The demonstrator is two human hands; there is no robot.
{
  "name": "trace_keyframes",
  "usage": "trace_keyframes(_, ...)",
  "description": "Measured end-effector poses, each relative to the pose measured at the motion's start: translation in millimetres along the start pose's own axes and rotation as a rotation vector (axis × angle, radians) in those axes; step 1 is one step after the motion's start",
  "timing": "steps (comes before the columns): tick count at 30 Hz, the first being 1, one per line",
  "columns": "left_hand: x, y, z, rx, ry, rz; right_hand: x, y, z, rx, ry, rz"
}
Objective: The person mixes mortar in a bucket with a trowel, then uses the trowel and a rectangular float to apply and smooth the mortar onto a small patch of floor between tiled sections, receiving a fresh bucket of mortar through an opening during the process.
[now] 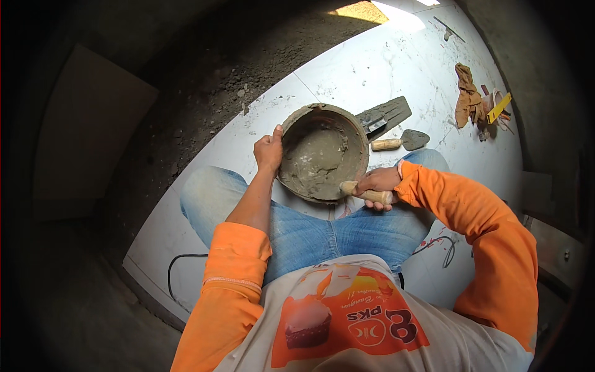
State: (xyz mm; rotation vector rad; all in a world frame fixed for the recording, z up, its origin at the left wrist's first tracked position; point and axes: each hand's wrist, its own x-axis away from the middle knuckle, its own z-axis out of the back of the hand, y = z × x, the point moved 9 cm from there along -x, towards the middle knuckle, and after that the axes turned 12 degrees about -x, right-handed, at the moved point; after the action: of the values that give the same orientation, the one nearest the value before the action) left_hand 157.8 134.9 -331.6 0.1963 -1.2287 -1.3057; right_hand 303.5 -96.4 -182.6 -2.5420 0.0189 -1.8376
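Note:
A round bucket (289,180) with a mortar-crusted rim sits in front of my crossed legs. Wet grey mortar (319,155) lies inside it and smears its walls. My left hand (268,150) grips the bucket's left rim, fingers closed over the edge. At the bucket's near right side, my right hand (377,181) is closed around a wooden-handled tool (349,187); its working end cannot be made out. Just right of the bucket lie a flat mortar-covered float (389,116) and a small pointed trowel (415,139) with a wooden handle.
I sit on a pale tiled floor (347,77). Dark soil and rubble (232,87) border it at the left. Farther right are a brown cloth (466,96), a yellow-handled tool (499,108) and a small container. Dark cables (171,273) run beside my legs.

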Motion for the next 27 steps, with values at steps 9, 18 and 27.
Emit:
trace_keyframes(9,5.2,-7.0,-10.3,0.147,-0.133,0.011,-7.9,-20.6,-67.7,-0.874,-0.245,0.254)
trace_keyframes(18,16.6,-13.8,-16.8,0.171,-0.205,0.020,-10.7,-82.9,-11.1,-1.916,-0.701,0.473)
trace_keyframes(27,3.1,2.3,-15.2,0.149,-0.127,-0.018,32.8,16.3,17.0,-0.764,0.080,0.446)
